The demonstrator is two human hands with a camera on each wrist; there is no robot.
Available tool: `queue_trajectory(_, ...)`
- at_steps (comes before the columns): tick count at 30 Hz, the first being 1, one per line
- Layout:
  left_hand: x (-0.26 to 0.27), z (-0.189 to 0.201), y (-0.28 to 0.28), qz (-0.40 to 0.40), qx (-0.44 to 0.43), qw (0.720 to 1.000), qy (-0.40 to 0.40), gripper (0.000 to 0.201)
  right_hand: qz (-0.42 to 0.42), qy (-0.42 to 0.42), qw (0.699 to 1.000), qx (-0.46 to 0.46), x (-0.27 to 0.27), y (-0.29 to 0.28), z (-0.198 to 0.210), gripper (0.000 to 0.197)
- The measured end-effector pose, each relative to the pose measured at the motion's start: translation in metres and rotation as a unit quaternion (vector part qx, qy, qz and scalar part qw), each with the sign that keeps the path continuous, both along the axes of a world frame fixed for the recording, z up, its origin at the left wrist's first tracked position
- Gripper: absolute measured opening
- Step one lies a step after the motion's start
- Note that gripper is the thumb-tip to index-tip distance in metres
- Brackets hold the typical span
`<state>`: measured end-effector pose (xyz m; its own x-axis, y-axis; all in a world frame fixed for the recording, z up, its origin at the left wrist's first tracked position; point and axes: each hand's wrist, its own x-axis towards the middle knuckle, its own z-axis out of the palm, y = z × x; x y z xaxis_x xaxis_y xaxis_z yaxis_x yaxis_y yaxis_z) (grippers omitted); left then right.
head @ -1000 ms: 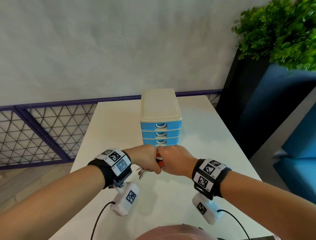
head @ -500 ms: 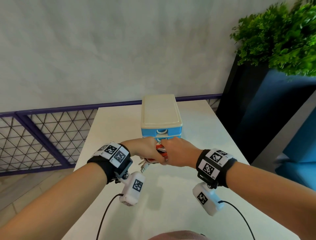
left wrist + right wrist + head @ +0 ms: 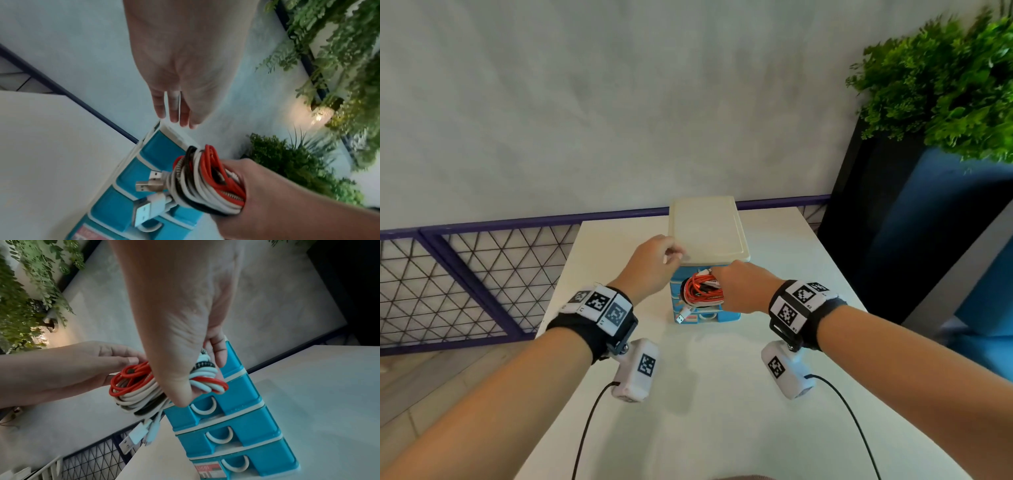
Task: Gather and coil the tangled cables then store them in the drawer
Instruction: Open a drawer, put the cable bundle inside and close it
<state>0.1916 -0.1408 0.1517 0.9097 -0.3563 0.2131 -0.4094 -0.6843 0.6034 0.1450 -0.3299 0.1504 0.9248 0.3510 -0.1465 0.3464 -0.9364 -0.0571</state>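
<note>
Cables, red, white and black, were wound in one coil and gripped in the right hand, whose fingers curled round the bundle. Several USB plugs hung loose off the coil's lower side. The coil sat in the air directly in front of the drawer unit, covering its upper drawer fronts in the head view; whether it touched them could not be told.

Left hand held nothing. Its fingers were relaxed and nearly straight, at the unit's near left top corner; contact with the lid could not be confirmed. The right wrist view showed the same hand just beside the coil's red loops.

Drawer unit: cream top, three blue drawers with white half-ring handles, all of them closed. It stood toward the far edge of the white worktop, about midway between the left and right edges.

Purple-framed mesh railing ran behind and left of the worktop. A leafy plant in a dark planter stood off the far right corner. Wrist bands with printed markers sat on both forearms.
</note>
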Motion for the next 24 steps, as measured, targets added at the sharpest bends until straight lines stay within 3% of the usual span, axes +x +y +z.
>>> queue_trajectory(4, 0.004, -0.010, 0.004, -0.054, 0.077, 0.995, -0.021, 0.025, -0.011, 0.023, 1.000, -0.003, 0.004, 0.002, -0.002, 0.030)
queue_trajectory(12, 0.011, -0.011, 0.009, -0.083, 0.114, 0.989, -0.045, 0.023, -0.001, 0.034, 0.998, 0.045, -0.006, 0.002, 0.002, 0.034)
queue_trajectory(14, 0.009, -0.011, 0.011, -0.095, 0.123, 0.987, -0.032, 0.025, 0.009, 0.050, 0.998, 0.043, -0.017, 0.000, 0.003, 0.036)
queue_trajectory(18, -0.002, -0.017, 0.016, -0.130, 0.182, 0.975, -0.010, 0.048, 0.000, 0.075, 0.995, 0.059, -0.034, -0.008, 0.016, 0.036)
queue_trajectory(22, -0.006, -0.018, 0.017, -0.118, 0.130, 0.984, 0.031, 0.051, -0.050, 0.080, 0.989, 0.115, -0.032, -0.018, 0.043, 0.033)
queue_trajectory(24, -0.008, -0.016, 0.015, -0.130, 0.124, 0.979, 0.094, 0.059, -0.095, 0.034, 0.992, 0.080, -0.025, -0.020, 0.048, 0.036)
